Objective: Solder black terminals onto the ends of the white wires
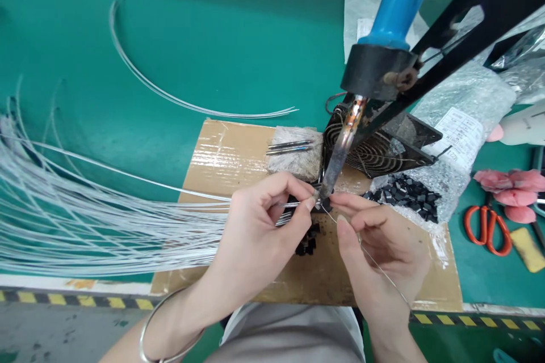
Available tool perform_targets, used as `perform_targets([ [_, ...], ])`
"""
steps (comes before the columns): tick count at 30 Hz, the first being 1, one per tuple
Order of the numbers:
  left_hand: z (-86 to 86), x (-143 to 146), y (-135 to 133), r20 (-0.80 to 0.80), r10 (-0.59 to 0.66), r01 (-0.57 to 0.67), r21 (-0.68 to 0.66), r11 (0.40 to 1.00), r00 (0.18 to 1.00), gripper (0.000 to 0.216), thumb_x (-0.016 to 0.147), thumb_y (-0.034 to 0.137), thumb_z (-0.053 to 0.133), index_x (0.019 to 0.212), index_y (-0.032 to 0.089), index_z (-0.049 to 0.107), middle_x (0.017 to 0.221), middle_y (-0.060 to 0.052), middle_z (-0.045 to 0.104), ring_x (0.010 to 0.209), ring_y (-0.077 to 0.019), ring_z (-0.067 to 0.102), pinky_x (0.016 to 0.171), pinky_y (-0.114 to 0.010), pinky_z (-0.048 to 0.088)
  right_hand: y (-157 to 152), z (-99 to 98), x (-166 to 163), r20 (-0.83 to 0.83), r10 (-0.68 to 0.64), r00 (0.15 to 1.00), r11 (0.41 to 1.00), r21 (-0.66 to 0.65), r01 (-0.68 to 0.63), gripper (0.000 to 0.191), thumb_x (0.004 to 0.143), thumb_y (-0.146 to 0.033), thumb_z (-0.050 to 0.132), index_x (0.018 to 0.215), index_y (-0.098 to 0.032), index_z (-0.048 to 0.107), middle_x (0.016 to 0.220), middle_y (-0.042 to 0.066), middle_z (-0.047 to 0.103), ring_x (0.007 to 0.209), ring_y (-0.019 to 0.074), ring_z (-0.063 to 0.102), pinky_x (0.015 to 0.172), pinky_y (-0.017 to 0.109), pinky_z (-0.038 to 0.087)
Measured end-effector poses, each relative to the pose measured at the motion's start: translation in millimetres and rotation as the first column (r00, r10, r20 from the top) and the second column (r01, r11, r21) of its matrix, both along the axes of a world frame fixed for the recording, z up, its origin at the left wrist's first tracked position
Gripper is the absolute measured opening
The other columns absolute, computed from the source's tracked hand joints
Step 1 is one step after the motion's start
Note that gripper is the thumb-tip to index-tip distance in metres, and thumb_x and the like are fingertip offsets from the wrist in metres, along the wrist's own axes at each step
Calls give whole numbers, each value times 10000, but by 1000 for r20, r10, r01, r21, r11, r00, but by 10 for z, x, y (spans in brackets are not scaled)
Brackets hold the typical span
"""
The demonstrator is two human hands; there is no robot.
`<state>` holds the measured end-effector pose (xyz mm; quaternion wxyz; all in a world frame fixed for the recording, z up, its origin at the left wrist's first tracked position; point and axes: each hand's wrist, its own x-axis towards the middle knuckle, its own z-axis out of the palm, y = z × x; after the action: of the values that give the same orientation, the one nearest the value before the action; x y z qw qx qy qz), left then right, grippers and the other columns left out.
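Note:
My left hand (259,227) pinches the end of a thin white wire (204,199) between thumb and forefinger, right at the tip of a fixed soldering iron (340,153) with a blue handle. My right hand (374,244) is closed on a strand of solder wire (383,272) and feeds its end to the same tip. A few small black parts (307,243) lie on the cardboard sheet (221,153) just below my fingers. A metal bangle (149,323) circles my left wrist.
A big bundle of white wires (63,221) fans out at the left. A bag of black parts (404,193), a small fan (374,150), a sponge block with spare tips (293,153) and red scissors (487,229) lie around. Yellow-black tape (63,299) marks the table's front edge.

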<state>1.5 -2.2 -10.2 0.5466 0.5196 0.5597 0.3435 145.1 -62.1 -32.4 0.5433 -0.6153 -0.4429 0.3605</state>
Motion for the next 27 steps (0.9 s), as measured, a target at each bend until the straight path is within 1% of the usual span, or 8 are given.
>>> perform_targets([
  [4, -3, -12, -3, -9, 1, -1, 0, 1000, 1000, 115, 852, 195, 653, 741, 198, 683, 775, -9, 757, 677, -150, 641, 535, -283, 366, 1, -15, -11, -18, -8, 1000, 1000, 7, 8, 200, 931, -118, 729, 801, -237, 635, 1125, 48, 846, 1014, 198, 818, 930, 336, 645],
  [14, 5, -21, -4, -12, 11, -10, 26, 1000, 1000, 111, 851, 183, 664, 743, 199, 685, 802, -11, 781, 635, -137, 625, 500, -284, 330, -7, 3, -47, -59, -40, 997, 999, -3, 40, 202, 921, -111, 735, 803, -239, 634, 1123, 41, 847, 994, 190, 818, 920, 326, 635],
  [17, 5, -23, -10, -16, 8, -7, 31, 999, 1000, 108, 858, 181, 664, 755, 200, 692, 809, -11, 782, 655, -142, 643, 504, -284, 337, -10, 14, -51, -72, -41, 997, 999, -12, 40, 204, 927, -116, 731, 799, -240, 632, 1126, 37, 846, 1002, 185, 814, 944, 331, 627],
  [24, 3, -28, -17, -20, 13, -12, 37, 999, 1000, 117, 858, 191, 665, 743, 201, 685, 799, -16, 775, 704, -158, 677, 513, -280, 356, -7, 34, -59, -63, -47, 997, 998, -39, 44, 199, 934, -133, 728, 799, -238, 628, 1128, 69, 845, 993, 207, 817, 918, 354, 640],
  [27, 7, -27, -24, -20, 18, -17, 40, 999, 1000, 112, 856, 193, 663, 746, 201, 684, 801, -16, 775, 707, -159, 684, 518, -278, 368, -3, 17, -57, -46, -35, 998, 999, -2, 35, 197, 931, -125, 730, 804, -238, 632, 1119, 59, 849, 982, 194, 822, 906, 329, 647],
])
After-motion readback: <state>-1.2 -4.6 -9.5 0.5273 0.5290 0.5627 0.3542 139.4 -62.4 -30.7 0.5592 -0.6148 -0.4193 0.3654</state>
